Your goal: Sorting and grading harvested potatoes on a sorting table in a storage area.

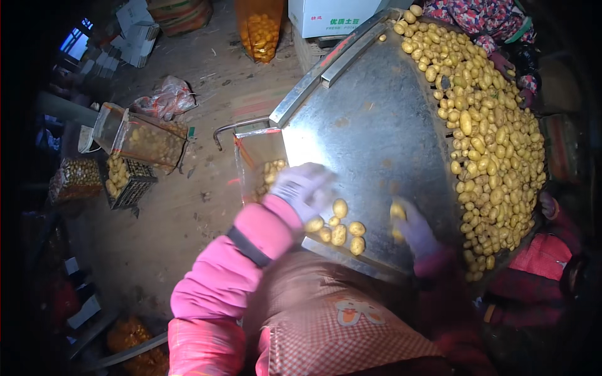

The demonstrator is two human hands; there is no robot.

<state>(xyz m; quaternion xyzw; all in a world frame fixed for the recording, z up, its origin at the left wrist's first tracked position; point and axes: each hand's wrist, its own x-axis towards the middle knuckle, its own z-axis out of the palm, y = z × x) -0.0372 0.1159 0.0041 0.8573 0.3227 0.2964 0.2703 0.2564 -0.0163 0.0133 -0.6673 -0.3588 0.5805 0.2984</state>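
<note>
My left hand (301, 190), in a pale purple knit glove, is over the left edge of the metal sorting table (371, 141). It is blurred, and its fingers do not show clearly enough to tell whether they hold anything. Just below it on the table lie several loose potatoes (338, 234). My right hand (417, 231), gloved alike, is farther right with a potato (398, 210) at its fingertips; a second yellowish shape below it is too blurred to make out. Beyond the table's left edge hangs an open bag (242, 169), partly hidden by my left hand, with potatoes inside.
A large potato heap (498, 155) covers the table's right side. Two co-workers are beside it, one in a patterned sleeve (484, 14), one in red (541, 258). Metal rails (320, 70) edge the table. On the floor stand a crate (131, 181) and a filled orange bag (260, 35).
</note>
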